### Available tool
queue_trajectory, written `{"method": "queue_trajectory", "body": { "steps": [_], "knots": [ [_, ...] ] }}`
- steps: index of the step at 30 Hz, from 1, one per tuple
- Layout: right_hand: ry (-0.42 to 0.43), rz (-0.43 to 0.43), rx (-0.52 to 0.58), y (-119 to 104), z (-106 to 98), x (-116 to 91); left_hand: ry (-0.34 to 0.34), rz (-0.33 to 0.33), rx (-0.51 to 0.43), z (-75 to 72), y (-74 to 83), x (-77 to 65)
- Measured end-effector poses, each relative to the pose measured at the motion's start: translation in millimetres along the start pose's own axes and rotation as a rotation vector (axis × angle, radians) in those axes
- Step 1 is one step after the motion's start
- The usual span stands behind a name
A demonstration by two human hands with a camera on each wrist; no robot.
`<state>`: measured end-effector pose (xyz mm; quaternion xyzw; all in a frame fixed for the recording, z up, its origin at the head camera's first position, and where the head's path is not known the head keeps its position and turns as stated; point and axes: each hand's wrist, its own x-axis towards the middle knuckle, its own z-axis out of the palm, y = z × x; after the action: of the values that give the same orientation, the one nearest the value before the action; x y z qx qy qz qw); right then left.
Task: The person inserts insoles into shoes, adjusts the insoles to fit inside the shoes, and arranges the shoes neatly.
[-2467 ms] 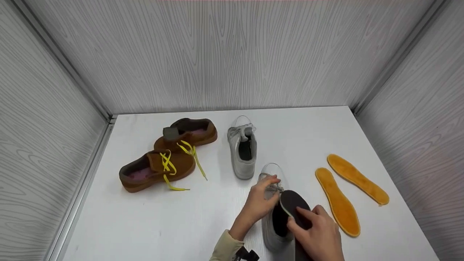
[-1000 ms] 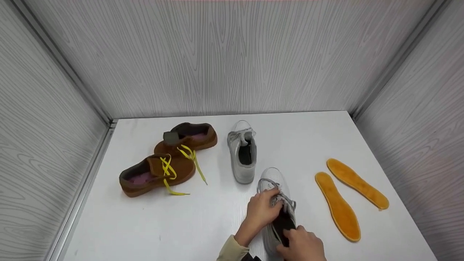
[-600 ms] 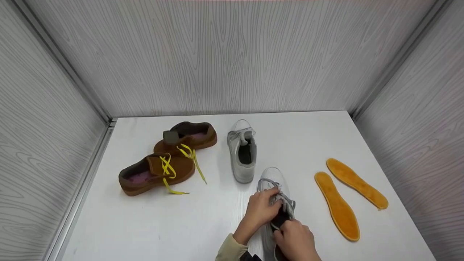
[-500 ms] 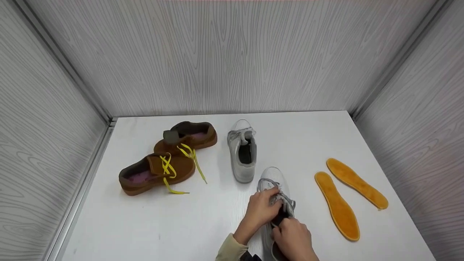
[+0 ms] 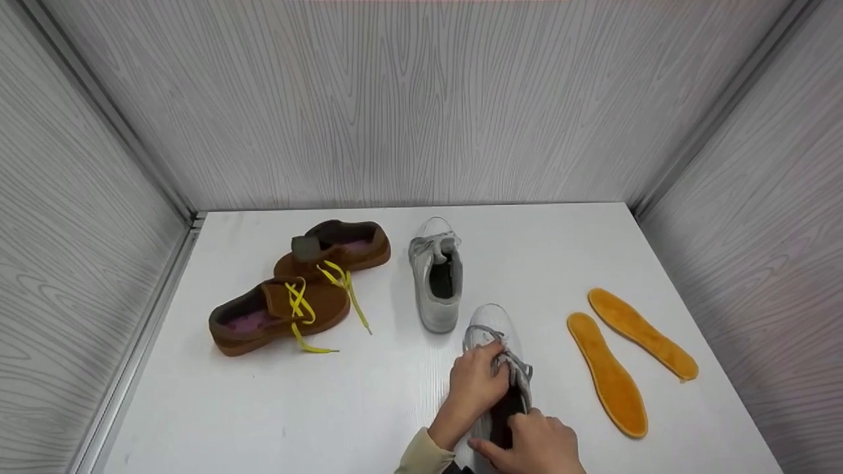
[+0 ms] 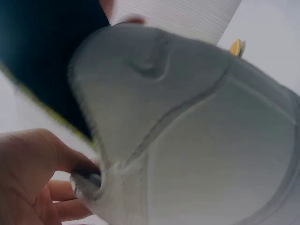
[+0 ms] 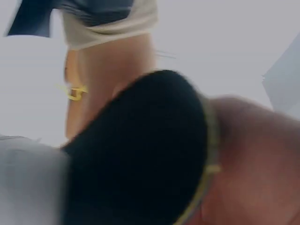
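A white sneaker point(image 5: 492, 320) with grey laces stands toe-away at the front of the table. My left hand point(image 5: 475, 383) pinches its tongue and lace area; in the left wrist view the left thumb point(image 6: 70, 157) hooks over the shoe opening. A dark insole point(image 7: 140, 154) with a yellowish edge reaches into that opening, its heel end sticking out in the wrist views. My right hand point(image 5: 541, 442) holds the insole's edge at the shoe's heel. The insole's front part is hidden inside the sneaker.
A second white sneaker point(image 5: 438, 309) stands just behind. Two brown shoes with yellow laces, one nearer point(image 5: 329, 306) and one farther point(image 5: 379, 253), lie at left. Two orange insoles, a left one point(image 5: 609, 375) and a right one point(image 5: 642, 332), lie at right. Grey panels point(image 5: 408, 99) enclose the table.
The dark insole, held above the sneaker at first, has gone into its opening. My right hand went down to the heel, moved forward, then drew back slightly. The left hand keeps its hold.
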<state>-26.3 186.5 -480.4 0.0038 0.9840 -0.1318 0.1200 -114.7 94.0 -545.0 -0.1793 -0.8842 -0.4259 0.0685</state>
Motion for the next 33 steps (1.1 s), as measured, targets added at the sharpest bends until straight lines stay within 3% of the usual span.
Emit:
{"method": "queue_trajectory", "body": {
  "steps": [6,13,18,23,33],
  "knots": [
    [0.001,0.019,0.01,-2,10,8,-0.006,0.005,0.003,0.4,3.0,0.8],
    [-0.001,0.13,0.11,6,7,-2,0.017,0.034,0.003,1.2,0.2,-2.1],
    [0.095,0.076,0.175,3,8,3,0.038,0.045,0.001,1.5,-2.7,-2.6],
    [0.192,0.031,0.145,4,16,13,0.04,0.048,-0.006,0.9,-2.7,-1.9],
    [0.092,0.001,0.021,-7,14,7,0.045,0.019,0.004,0.5,-2.5,-3.1]
  ]
}}
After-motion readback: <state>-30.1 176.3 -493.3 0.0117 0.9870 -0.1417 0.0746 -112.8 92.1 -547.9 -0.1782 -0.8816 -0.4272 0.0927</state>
